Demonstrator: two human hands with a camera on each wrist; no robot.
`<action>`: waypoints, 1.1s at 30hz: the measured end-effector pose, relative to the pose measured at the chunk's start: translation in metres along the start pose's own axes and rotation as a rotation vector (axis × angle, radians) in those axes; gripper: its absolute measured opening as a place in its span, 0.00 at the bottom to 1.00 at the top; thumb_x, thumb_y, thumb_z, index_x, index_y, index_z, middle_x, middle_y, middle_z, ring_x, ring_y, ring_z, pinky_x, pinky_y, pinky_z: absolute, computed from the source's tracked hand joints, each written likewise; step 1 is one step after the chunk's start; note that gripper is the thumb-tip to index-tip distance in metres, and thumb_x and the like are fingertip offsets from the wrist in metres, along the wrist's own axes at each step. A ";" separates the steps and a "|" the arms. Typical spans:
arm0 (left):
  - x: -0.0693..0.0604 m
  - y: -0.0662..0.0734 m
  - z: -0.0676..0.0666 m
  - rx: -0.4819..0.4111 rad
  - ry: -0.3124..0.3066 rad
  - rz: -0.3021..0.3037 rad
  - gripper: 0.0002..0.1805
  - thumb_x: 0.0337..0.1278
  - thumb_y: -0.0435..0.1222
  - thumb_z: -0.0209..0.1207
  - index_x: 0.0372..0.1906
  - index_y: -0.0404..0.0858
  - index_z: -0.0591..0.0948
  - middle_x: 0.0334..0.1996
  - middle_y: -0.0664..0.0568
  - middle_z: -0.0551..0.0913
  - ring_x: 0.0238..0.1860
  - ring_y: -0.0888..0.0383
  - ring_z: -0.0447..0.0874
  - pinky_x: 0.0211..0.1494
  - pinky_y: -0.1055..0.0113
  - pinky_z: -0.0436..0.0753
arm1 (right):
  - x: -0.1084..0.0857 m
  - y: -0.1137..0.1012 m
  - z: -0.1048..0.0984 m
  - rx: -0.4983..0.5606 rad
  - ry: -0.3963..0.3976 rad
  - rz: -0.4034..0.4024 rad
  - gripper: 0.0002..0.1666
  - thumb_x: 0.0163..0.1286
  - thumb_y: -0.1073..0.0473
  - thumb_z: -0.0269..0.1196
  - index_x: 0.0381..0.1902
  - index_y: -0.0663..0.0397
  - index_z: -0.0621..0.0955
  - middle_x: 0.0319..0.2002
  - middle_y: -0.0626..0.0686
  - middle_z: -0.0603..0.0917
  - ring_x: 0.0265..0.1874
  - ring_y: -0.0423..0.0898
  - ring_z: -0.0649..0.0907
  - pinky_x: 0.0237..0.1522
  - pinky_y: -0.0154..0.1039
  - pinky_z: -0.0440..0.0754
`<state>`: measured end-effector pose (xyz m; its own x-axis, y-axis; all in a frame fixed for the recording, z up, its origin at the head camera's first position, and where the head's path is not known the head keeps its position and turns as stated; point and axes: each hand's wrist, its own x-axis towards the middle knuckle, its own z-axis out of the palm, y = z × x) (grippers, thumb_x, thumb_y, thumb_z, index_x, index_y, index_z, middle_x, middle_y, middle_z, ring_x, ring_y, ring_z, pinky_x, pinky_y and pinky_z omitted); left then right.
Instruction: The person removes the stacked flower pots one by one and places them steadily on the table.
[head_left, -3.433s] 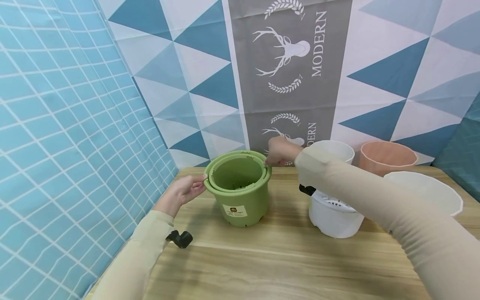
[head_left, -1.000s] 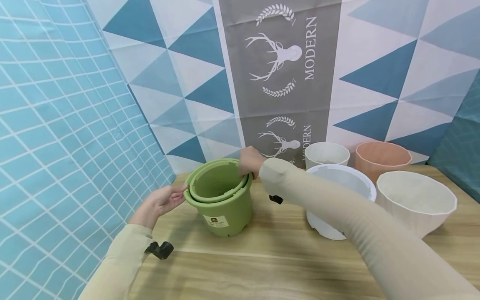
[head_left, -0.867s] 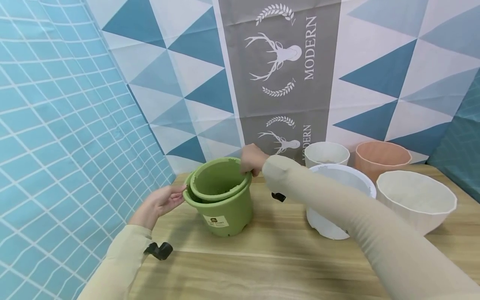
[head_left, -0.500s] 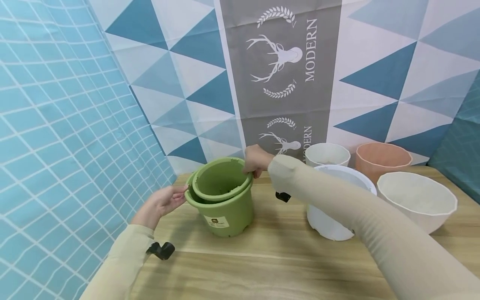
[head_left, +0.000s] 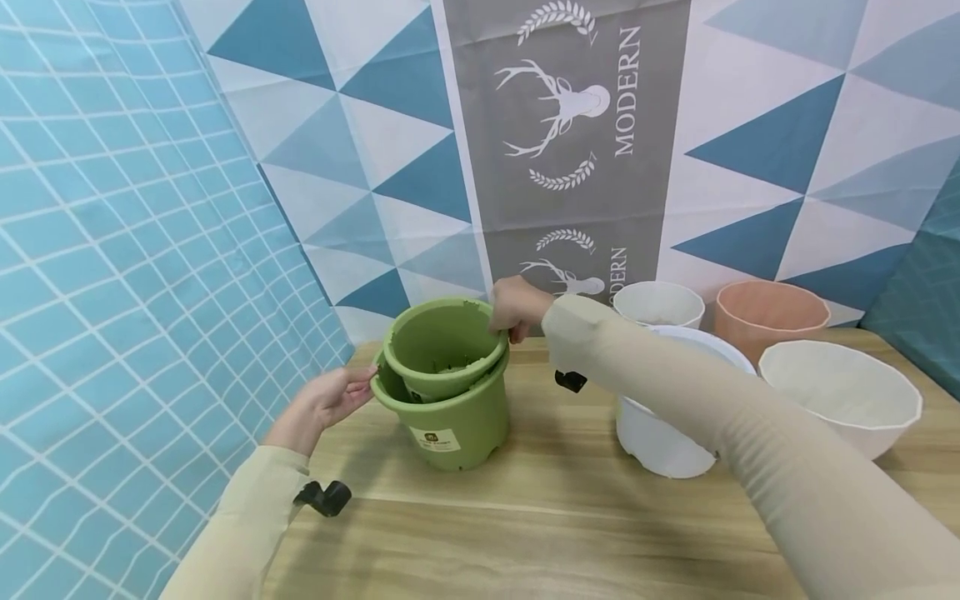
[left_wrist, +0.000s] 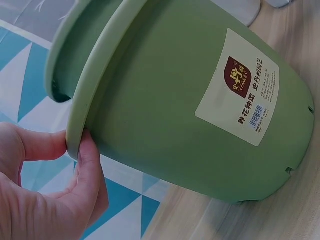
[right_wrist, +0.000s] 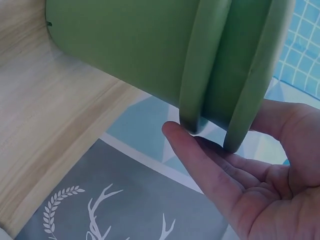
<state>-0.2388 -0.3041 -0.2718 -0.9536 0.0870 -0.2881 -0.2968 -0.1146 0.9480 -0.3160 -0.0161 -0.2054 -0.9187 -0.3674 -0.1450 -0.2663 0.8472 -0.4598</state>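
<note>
Two green plastic flower pots are nested on the wooden table. The outer pot (head_left: 472, 425) stands upright and bears a cream label (left_wrist: 242, 87). The inner pot (head_left: 435, 386) sits partly raised inside it, its rim well above the outer rim on the right and back. My left hand (head_left: 322, 404) pinches the outer pot's rim at the left between thumb and fingers, as the left wrist view confirms. At the far right of the inner rim, my right hand (head_left: 517, 307) grips with the thumb inside and fingers beneath the lip; the right wrist view shows a gap between both rims.
To the right stand a white round pot (head_left: 663, 446), partly behind my right sleeve, a white ribbed pot (head_left: 658, 304), an orange pot (head_left: 768, 325) and a cream faceted pot (head_left: 840, 387). Patterned cloth (head_left: 408, 117) hangs close behind; blue tiled cloth (head_left: 142, 275) borders the left.
The right hand has lifted the inner green pot upward, first sitting deep in the outer pot, now raised with its rim apart. The left hand keeps its hold on the outer rim.
</note>
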 end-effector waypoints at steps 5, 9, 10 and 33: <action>-0.001 0.002 -0.001 -0.026 -0.005 0.002 0.15 0.67 0.27 0.50 0.55 0.31 0.63 0.43 0.47 0.72 0.38 0.65 0.81 0.49 0.80 0.85 | -0.002 0.003 -0.005 0.072 0.006 -0.009 0.04 0.57 0.68 0.61 0.28 0.65 0.78 0.24 0.61 0.87 0.18 0.48 0.87 0.36 0.39 0.91; 0.000 0.001 -0.001 -0.044 -0.006 -0.001 0.12 0.67 0.26 0.49 0.52 0.31 0.63 0.45 0.45 0.70 0.38 0.65 0.81 0.50 0.80 0.85 | -0.004 0.007 -0.005 0.132 0.002 -0.010 0.04 0.57 0.68 0.63 0.29 0.67 0.79 0.24 0.60 0.87 0.12 0.42 0.83 0.34 0.37 0.91; 0.000 0.001 -0.001 -0.046 -0.004 -0.003 0.14 0.67 0.26 0.48 0.54 0.31 0.63 0.45 0.45 0.70 0.38 0.65 0.81 0.50 0.80 0.85 | -0.004 0.008 -0.005 0.142 0.004 -0.010 0.05 0.57 0.68 0.63 0.29 0.68 0.79 0.23 0.60 0.87 0.12 0.41 0.83 0.33 0.35 0.91; -0.001 0.002 0.004 -0.065 -0.013 -0.019 0.10 0.67 0.25 0.48 0.49 0.31 0.64 0.45 0.44 0.70 0.38 0.64 0.81 0.50 0.79 0.85 | -0.004 0.027 0.006 0.169 0.067 -0.014 0.10 0.59 0.61 0.67 0.20 0.59 0.83 0.11 0.46 0.81 0.10 0.35 0.80 0.25 0.26 0.86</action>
<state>-0.2386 -0.3009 -0.2696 -0.9473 0.1022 -0.3037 -0.3177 -0.1769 0.9315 -0.3177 0.0062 -0.2225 -0.9340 -0.3478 -0.0816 -0.2315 0.7632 -0.6033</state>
